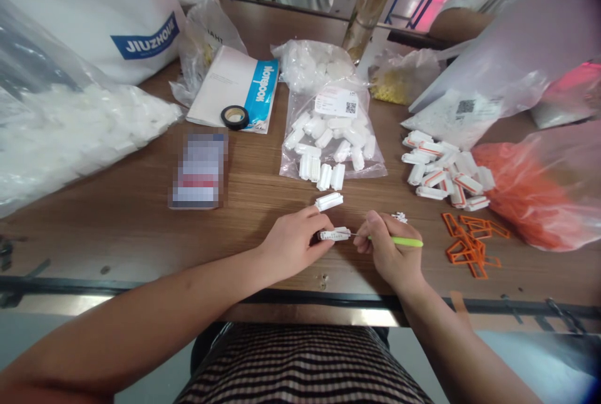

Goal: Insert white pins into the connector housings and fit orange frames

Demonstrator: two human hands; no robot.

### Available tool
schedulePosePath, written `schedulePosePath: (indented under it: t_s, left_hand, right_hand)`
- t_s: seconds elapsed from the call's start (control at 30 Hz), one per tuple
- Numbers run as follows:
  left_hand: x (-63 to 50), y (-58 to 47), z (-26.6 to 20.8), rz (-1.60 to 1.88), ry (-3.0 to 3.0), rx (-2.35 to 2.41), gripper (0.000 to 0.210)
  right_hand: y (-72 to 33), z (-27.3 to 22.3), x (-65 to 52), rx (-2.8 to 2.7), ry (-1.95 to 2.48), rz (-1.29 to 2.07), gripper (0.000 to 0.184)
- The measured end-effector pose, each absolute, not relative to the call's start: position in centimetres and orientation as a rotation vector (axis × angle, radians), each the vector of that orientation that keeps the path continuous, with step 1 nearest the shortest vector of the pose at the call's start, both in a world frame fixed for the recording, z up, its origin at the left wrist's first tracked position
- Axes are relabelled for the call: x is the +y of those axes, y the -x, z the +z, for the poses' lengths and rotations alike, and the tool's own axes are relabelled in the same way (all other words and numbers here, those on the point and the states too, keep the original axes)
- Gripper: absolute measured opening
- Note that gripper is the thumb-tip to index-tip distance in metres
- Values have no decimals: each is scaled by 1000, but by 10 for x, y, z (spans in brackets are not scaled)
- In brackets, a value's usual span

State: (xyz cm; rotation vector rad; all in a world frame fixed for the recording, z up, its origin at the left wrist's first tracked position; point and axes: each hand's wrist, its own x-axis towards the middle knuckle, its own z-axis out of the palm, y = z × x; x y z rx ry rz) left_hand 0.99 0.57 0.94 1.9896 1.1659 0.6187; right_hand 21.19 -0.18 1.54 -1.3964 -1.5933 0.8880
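My left hand (293, 241) is closed on a white plastic connector housing (335, 234) with rows of small holes, pressed near the tabletop. In my right hand (387, 244) is a thin pick with a lime-green handle (406, 242), held like a pen. Its metal tip reaches the right end of the housing; whether it is inserted cannot be made out. Just beyond my left fingers lies another white housing (329, 202). A few tiny white pieces (400, 217) rest behind my right hand. Orange rectangular frames (474, 242) lie loosely piled to the right.
A clear bag (334, 134) spills white housings at the centre. White housings with orange strips (451, 172) are heaped beside a bag of orange parts (530, 185). A phone (199, 171), notebook (230, 88), black tape roll (235, 117) and large bag of white parts (84, 134) occupy the left.
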Motion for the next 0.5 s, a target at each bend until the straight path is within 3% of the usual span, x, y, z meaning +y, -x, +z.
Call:
schedulePosePath:
  t_s: [0.27, 0.5]
  left_hand:
    - [6, -10, 8, 587, -1972, 1187, 7]
    - [6, -9, 9, 603, -1977, 1167, 8]
  right_hand:
    - [-210, 22, -5, -1912, 1396, 629, 36]
    - [-214, 16, -2, -1576, 1367, 852, 44]
